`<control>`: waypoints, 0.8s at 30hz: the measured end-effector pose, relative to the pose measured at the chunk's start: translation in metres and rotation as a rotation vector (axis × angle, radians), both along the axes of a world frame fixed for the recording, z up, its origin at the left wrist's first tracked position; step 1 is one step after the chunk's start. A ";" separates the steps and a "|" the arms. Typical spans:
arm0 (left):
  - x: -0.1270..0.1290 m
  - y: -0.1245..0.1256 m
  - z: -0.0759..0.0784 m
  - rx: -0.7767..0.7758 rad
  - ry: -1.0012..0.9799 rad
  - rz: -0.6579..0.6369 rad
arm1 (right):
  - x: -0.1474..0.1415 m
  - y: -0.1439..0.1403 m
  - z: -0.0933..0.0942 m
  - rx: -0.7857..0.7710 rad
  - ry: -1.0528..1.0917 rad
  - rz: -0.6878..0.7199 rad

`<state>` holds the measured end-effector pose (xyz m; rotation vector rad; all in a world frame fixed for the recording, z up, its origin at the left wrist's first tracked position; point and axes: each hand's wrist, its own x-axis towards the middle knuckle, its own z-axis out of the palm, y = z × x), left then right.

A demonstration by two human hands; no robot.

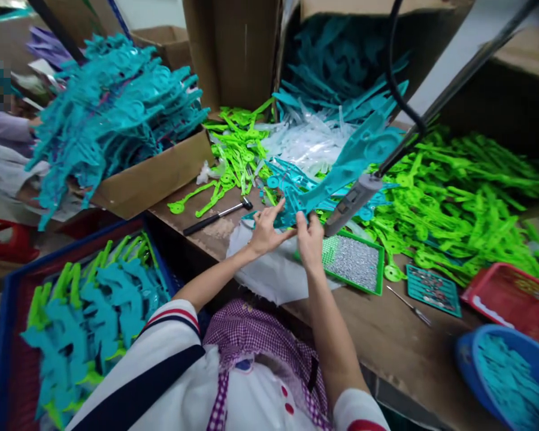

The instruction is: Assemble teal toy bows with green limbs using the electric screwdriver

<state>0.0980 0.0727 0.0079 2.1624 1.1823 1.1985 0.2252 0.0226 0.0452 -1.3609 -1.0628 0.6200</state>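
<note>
Both of my hands meet over the near edge of the table, just above a white cloth (273,272) that hangs over that edge. My left hand (266,230) has its fingers (282,206) pinched on the near end of a long teal plastic part (341,167), thumb and forefinger closed on it. My right hand (309,239) grips the same part from the other side, its fingers curled shut on the plastic right next to the left. The teal plastic part rises from my hands at a slant toward the far right, its broad end lifted above the heaps behind it.

Just right of my hands a grey powered screwdriver (353,200) hangs tilted on a black cable, its tip close to the part; I cannot tell whether it touches. Below it, a green tray of small silver screws (357,263) sits at the near edge. A black-handled hammer (218,216) lies toward the left edge. A heap of bright green parts (467,203) fills the right side, and a cardboard box piled with teal parts (117,114) stands at the left edge. A blue crate of assembled teal-and-green pieces (85,311) sits off the table, down to my left.
</note>
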 end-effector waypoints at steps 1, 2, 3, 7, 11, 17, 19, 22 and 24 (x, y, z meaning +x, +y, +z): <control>-0.004 0.005 0.003 0.015 0.018 -0.038 | 0.006 0.002 0.002 0.000 0.039 -0.023; -0.009 0.009 0.005 0.025 0.036 -0.075 | 0.012 0.004 0.003 0.003 0.092 -0.025; -0.014 0.013 0.007 0.026 0.057 -0.114 | 0.018 0.007 0.004 0.005 0.151 -0.010; -0.031 0.010 0.005 -0.034 0.159 -0.276 | 0.030 0.015 0.000 -0.036 0.338 0.035; -0.047 -0.001 -0.005 0.045 0.189 -0.206 | 0.027 0.015 -0.007 -0.124 0.438 0.115; -0.072 0.069 0.025 0.169 -0.040 0.239 | 0.026 0.030 -0.019 -0.115 0.269 0.257; -0.081 0.109 0.053 0.205 -0.110 0.442 | 0.030 0.033 -0.030 -0.127 0.156 0.214; -0.094 0.151 0.097 0.248 -0.131 0.540 | 0.035 0.029 -0.047 -0.154 -0.023 0.182; -0.101 0.162 0.116 0.237 -0.135 0.522 | 0.036 0.024 -0.056 -0.163 -0.165 0.174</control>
